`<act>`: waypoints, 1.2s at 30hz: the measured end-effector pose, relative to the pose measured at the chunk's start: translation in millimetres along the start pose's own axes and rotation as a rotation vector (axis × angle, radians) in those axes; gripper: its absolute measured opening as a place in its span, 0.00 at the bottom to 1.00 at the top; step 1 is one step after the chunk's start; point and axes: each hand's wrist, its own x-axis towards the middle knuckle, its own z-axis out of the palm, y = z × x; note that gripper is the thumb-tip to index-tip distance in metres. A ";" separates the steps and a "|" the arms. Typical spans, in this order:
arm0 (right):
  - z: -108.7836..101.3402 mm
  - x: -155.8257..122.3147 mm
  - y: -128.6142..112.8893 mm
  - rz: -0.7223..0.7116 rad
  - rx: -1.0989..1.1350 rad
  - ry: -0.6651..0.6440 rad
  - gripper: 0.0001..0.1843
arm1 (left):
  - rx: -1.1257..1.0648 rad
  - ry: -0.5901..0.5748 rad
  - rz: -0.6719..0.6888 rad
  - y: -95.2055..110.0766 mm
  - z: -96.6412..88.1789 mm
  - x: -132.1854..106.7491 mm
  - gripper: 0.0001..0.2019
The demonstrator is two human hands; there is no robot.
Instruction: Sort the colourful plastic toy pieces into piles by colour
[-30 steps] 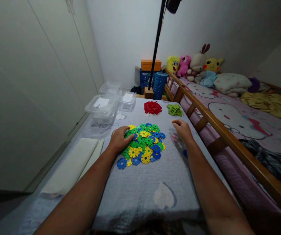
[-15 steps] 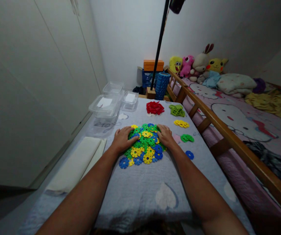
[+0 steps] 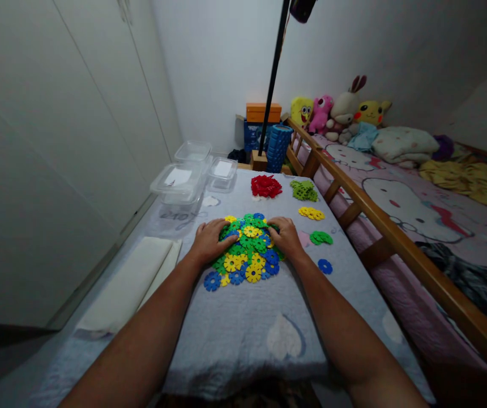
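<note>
Left hand (image 3: 210, 242) fingers parted, right hand (image 3: 287, 236) grip impossible to tell, you apparently pick through mixed discs (image 3: 250, 245), calling for a narrow pinch.

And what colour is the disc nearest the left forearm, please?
The disc is blue, in the head view.

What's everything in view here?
disc pile: one; blue, green, yellow; centre
side discs: three groups; yellow, green, blue; right side
red pile: one, red, far end
lime pile: one, light green, far right
clear containers: several, clear, far left
folded cloth: one, cream, left
tablecloth: one, grey-blue, beneath
pole: one, black, back
ridged cylinder: one, blue, back
boxes: two, orange and blue, back
bed: one, pink-covered, right
plush toys: several, mixed, on bed
bedclothes: several, mixed, on bed
cabinet: one, white, left
left hand: one, bare, disc pile's left
right hand: one, bare, disc pile's right
</note>
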 end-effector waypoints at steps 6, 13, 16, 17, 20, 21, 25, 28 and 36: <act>-14.4 -0.8 -7.3 -0.010 0.096 0.133 0.11 | -0.047 0.031 0.002 -0.3 -2.1 1.7 0.24; -80.8 0.7 34.6 0.240 0.266 0.291 0.14 | -0.106 0.142 0.003 -2.9 -2.4 4.5 0.22; -112.0 -10.0 62.0 0.409 0.320 0.286 0.15 | -0.114 0.179 -0.014 -3.9 -1.6 5.4 0.21; -120.0 -15.0 70.0 0.462 0.340 0.278 0.15 | -0.115 0.186 -0.016 -4.3 -1.3 5.7 0.21; -134.0 -31.2 88.9 0.575 0.332 0.319 0.14 | -0.119 0.186 -0.015 -5.8 -0.1 6.6 0.21; -135.3 -36.2 93.7 0.603 0.318 0.345 0.14 | -0.120 0.184 -0.015 -6.2 0.2 6.8 0.21; -130.5 -50.3 107.6 0.677 0.295 0.395 0.11 | -0.117 0.178 -0.022 -7.1 0.2 6.6 0.20; -124.6 -53.8 113.0 0.676 0.224 0.351 0.10 | -0.115 0.176 -0.021 -6.6 -0.9 6.0 0.20; -116.1 -54.0 115.8 0.613 -0.166 0.287 0.05 | -0.112 0.166 -0.017 -7.7 -0.4 6.6 0.20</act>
